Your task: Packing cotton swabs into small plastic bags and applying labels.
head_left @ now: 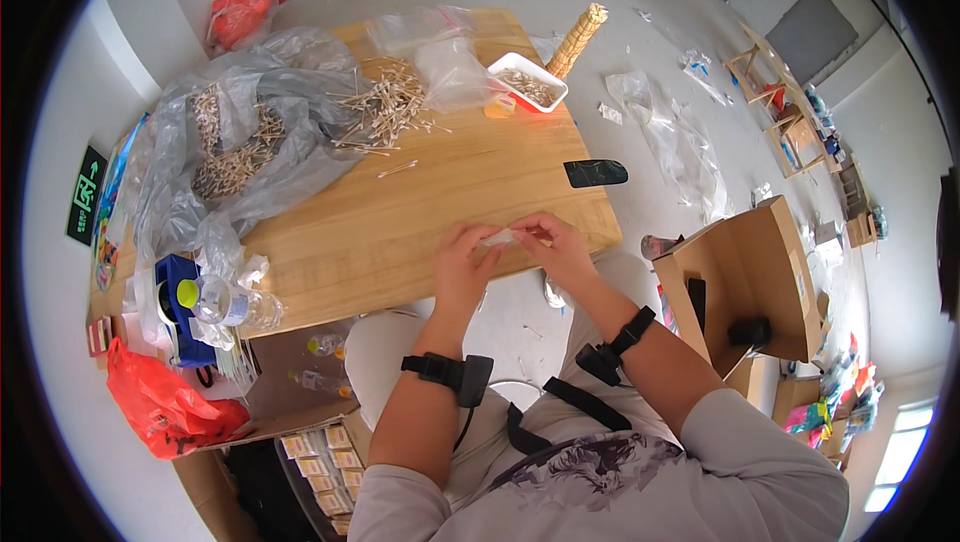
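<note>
Over the front edge of the wooden table [430, 202], my left hand [464, 260] and my right hand [556, 246] meet. Their fingertips pinch a small whitish, translucent piece [498, 238] from both sides; it looks like a little plastic bag, though the fingers cover much of it. A few loose cotton swabs [398, 170] lie farther up the tabletop. Behind them is a heap of cotton swabs [385, 107], beside a big grey plastic bag [300, 67] holding more. Clear plastic bags [448, 74] rest at the table's far side.
A white tray [554, 92] of small pieces and a tan wrapped cylinder [578, 40] stand far right, above a flat black object [597, 174]. Left are a bottle [225, 302], a blue holder [180, 317] and a red bag [165, 402]. An open cardboard box [745, 262] stands right.
</note>
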{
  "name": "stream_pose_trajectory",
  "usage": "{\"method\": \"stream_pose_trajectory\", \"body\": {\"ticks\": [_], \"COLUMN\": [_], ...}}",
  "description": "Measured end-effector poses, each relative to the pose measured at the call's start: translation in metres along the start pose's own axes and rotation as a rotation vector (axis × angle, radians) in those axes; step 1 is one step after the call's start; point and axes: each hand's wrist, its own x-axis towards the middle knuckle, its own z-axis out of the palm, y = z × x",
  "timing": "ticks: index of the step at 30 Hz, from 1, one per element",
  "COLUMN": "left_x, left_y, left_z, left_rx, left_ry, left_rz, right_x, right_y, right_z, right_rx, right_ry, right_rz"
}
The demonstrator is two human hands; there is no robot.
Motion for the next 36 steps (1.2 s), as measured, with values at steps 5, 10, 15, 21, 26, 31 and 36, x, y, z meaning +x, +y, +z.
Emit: {"method": "stream_pose_trajectory", "body": {"ticks": [5,10,15,21,26,31,36], "left_x": [-0.005,-0.007,-0.005,0.002,0.008,0.006,0.001], "left_y": [-0.011,-0.018,-0.019,-0.024,-0.013,-0.007,-0.017], "left_z": [0.011,0.014,0.016,0.014,0.015,0.004,0.008], "left_rx": [-0.167,-0.354,-0.497,-0.467,-0.641,-0.614,-0.633], "left_ry": [-0.074,-0.063,-0.020,-0.023,-0.004,-0.155,-0.066], "left_rz": [-0.229,-0.382,-0.538,-0.572,-0.547,-0.581,-0.525], "right_x": [0.000,0.002,0.009,0.019,0.025,0.021,0.014], "right_y": [0.019,0.022,0.033,0.026,0.033,0.018,0.000], "right_z": [0.004,0.011,0.019,0.024,0.017,0.008,0.010], "right_rx": [0.076,0.123,0.295,0.333,0.404,0.308,0.308], "right_ry": [0.028,0.028,0.019,0.002,0.073,-0.026,-0.074], "right_rz": [0.107,0.132,0.203,0.274,0.294,0.226,0.299]}}
